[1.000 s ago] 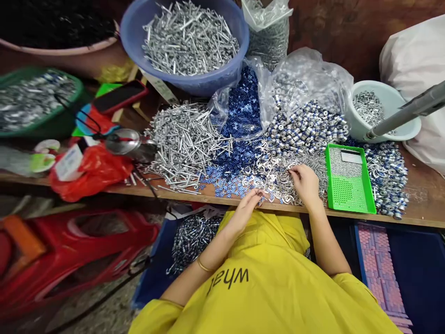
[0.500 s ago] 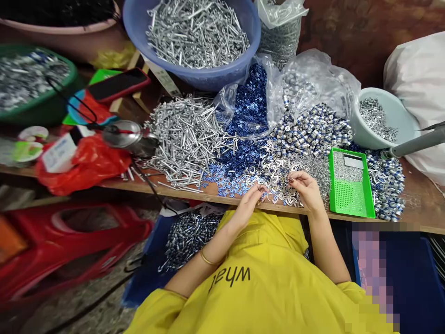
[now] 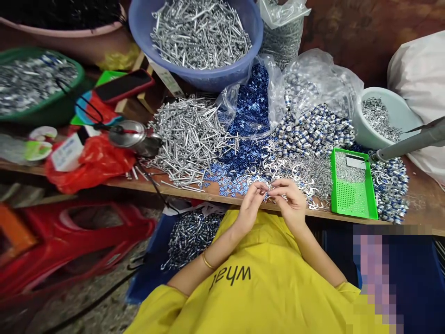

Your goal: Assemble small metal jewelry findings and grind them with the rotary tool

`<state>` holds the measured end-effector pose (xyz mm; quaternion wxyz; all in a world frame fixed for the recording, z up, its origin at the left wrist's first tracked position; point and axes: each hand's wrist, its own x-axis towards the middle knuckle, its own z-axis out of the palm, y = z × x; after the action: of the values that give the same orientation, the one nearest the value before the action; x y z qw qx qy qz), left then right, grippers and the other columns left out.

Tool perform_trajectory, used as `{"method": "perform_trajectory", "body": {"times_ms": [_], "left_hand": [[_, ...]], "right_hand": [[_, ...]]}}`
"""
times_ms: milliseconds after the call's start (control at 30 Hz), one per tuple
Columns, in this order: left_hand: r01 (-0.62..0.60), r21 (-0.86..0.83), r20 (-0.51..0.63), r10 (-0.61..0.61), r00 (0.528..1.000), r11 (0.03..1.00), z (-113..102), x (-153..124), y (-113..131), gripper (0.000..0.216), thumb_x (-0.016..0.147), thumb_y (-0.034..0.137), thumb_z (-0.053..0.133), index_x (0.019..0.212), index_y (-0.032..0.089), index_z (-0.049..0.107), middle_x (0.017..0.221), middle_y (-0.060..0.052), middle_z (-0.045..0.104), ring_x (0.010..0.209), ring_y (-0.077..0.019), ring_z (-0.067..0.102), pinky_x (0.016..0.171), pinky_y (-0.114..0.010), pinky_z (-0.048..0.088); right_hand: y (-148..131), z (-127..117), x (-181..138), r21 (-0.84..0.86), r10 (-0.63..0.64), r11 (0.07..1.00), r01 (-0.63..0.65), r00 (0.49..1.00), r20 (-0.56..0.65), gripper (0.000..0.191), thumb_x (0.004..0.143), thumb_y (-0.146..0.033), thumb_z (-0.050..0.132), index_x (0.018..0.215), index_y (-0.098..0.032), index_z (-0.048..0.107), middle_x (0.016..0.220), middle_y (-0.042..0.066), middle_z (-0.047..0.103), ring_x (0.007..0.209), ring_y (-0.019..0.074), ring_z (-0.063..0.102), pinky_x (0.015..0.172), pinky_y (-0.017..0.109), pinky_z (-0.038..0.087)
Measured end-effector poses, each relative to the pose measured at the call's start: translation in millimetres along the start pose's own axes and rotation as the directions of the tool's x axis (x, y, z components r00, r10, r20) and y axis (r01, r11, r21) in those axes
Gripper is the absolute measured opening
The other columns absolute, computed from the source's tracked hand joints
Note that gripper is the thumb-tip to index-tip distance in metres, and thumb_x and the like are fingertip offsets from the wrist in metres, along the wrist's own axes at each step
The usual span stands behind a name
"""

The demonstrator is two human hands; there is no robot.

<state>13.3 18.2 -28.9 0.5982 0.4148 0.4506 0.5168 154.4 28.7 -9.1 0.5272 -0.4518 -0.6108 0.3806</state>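
My left hand (image 3: 251, 206) and my right hand (image 3: 289, 202) meet fingertip to fingertip at the table's front edge. Both are closed in a pinch around something small, mostly hidden by the fingers. Just behind them lie curved silver metal clips (image 3: 278, 169), with small blue three-armed pieces (image 3: 231, 183) to the left. A heap of silver metal pins with looped ends (image 3: 187, 139) is farther left. Silver-and-blue cylinders (image 3: 314, 130) are piled behind the clips. To the right of my right hand are fine silver bits (image 3: 321, 171) and a green tray (image 3: 353, 211).
A blue basin (image 3: 194, 76) of pins stands at the back, a pale bowl (image 3: 410, 116) at the right. A grey metal arm (image 3: 410, 144) reaches in above the tray. A metal pot (image 3: 130, 137) and red bag (image 3: 111, 160) lie left. Under the edge sits a blue bin (image 3: 148, 278) of assembled parts.
My right hand has moved left from the clips to join my left hand, and their fingertips now come together. The whole view has shifted slightly.
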Motion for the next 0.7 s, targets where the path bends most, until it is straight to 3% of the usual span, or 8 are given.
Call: {"method": "perform_trajectory", "body": {"times_ms": [167, 367, 567, 700], "left_hand": [[-0.006, -0.009, 0.006, 0.007, 1.000, 1.000, 4, -2, 0, 0.017, 0.096, 0.037, 0.049, 0.096, 0.021, 0.056, 0.094, -0.003, 0.050, 0.078, -0.0153, 0.045, 0.075, -0.027, 0.041], [-0.002, -0.029, -0.001, 0.002, 1.000, 1.000, 13, -7, 0, 0.018, 0.096, 0.039, 0.050, 0.097, 0.022, 0.056, 0.094, -0.002, 0.048, 0.082, -0.0164, 0.044, 0.075, -0.026, 0.040], [0.060, -0.075, 0.167, -0.047, 0.985, 0.995, 8, -14, -6, 0.028, 0.095, 0.047, 0.053, 0.100, 0.021, 0.063, 0.093, -0.004, 0.052, 0.082, -0.0163, 0.044, 0.077, -0.027, 0.038], [0.150, -0.139, 0.231, -0.116, 0.966, 0.979, 5, -16, -9, 0.034, 0.090, 0.052, 0.060, 0.098, 0.020, 0.064, 0.094, -0.005, 0.054, 0.081, -0.0158, 0.045, 0.077, -0.028, 0.038]], "right_hand": [[2, -5, -3, 0.084, 0.050, 0.996, -0.043, 0.995, -0.081, 0.009, 0.089, -0.020, 0.065, 0.090, -0.025, 0.072, 0.088, 0.003, 0.070, 0.088, 0.0186, 0.065, 0.081, 0.035, 0.052], [-1, -10, -4, 0.065, 0.053, 0.997, -0.050, 0.998, -0.037, 0.009, 0.090, -0.022, 0.064, 0.084, -0.023, 0.070, 0.086, 0.003, 0.070, 0.087, 0.0184, 0.064, 0.084, 0.035, 0.049], [13, -17, -10, 0.295, 0.256, 0.920, -0.256, 0.966, 0.041, 0.001, 0.081, -0.023, 0.072, 0.081, -0.023, 0.071, 0.080, 0.001, 0.068, 0.079, 0.0164, 0.063, 0.075, 0.030, 0.050], [19, -15, -23, 0.305, 0.317, 0.902, -0.306, 0.948, 0.015, 0.001, 0.080, -0.023, 0.073, 0.080, -0.024, 0.072, 0.080, 0.000, 0.070, 0.079, 0.0158, 0.064, 0.075, 0.028, 0.050]]}}
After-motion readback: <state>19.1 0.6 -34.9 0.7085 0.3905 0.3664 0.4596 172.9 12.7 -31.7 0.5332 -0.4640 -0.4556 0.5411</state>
